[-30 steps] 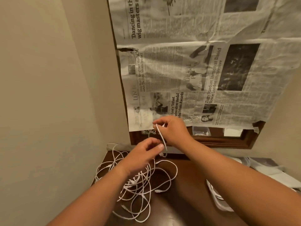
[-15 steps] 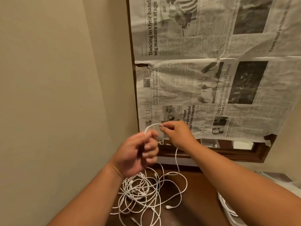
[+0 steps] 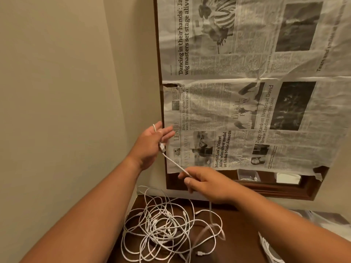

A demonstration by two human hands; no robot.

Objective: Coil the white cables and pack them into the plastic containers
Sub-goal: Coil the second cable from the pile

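Observation:
One white cable (image 3: pixel 173 163) runs taut between my hands, above the table. My left hand (image 3: pixel 152 145) is raised near the newspaper's left edge, fingers stretched out; the cable loops over them and its plug end lies against the palm. My right hand (image 3: pixel 207 182) is lower and to the right and pinches the same cable between thumb and fingers. From there the cable drops, blurred, to a tangled heap of white cables (image 3: pixel 163 228) on the dark wooden table (image 3: pixel 237 243). A clear plastic container (image 3: pixel 269 249) holding coiled cable shows at the lower right, partly behind my right forearm.
A beige wall corner closes the left side. Newspaper sheets (image 3: pixel 247 92) cover a wood-framed mirror (image 3: pixel 247 188) behind the table; its uncovered bottom strip reflects a small container and a white box. More clear plastic (image 3: pixel 326 221) lies at the right edge.
My hands have separated: the left opened its fingers and rose to the left with the cable looped on it, while the right slid down along the cable. The camera tilted slightly.

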